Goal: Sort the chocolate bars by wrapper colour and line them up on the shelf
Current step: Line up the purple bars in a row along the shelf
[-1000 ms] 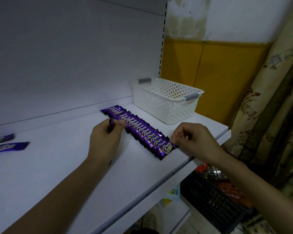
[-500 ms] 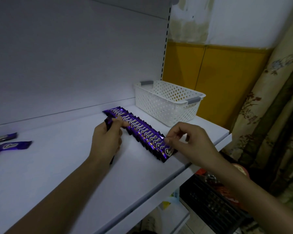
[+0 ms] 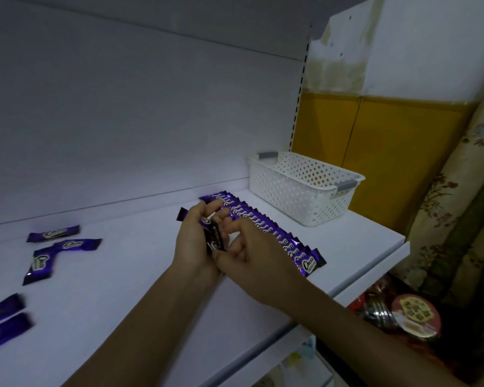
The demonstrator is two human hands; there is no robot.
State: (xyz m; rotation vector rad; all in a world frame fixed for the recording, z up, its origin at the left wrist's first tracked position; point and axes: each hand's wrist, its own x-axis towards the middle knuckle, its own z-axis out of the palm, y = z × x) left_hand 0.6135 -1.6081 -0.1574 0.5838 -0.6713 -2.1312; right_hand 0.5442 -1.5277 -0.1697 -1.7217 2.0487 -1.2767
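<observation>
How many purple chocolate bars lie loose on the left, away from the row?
5. Toward the back: first bar, second bar, third bar touching it. At the picture's left edge, partly cut off: fourth bar, fifth bar. Others may be hidden.

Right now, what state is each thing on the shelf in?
Left hand, grips held bars.
Right hand, pinches the same bars.
Row of bars, lined up overlapping on the shelf.
Loose bars, scattered at left.
Basket, upright at right end.
</observation>
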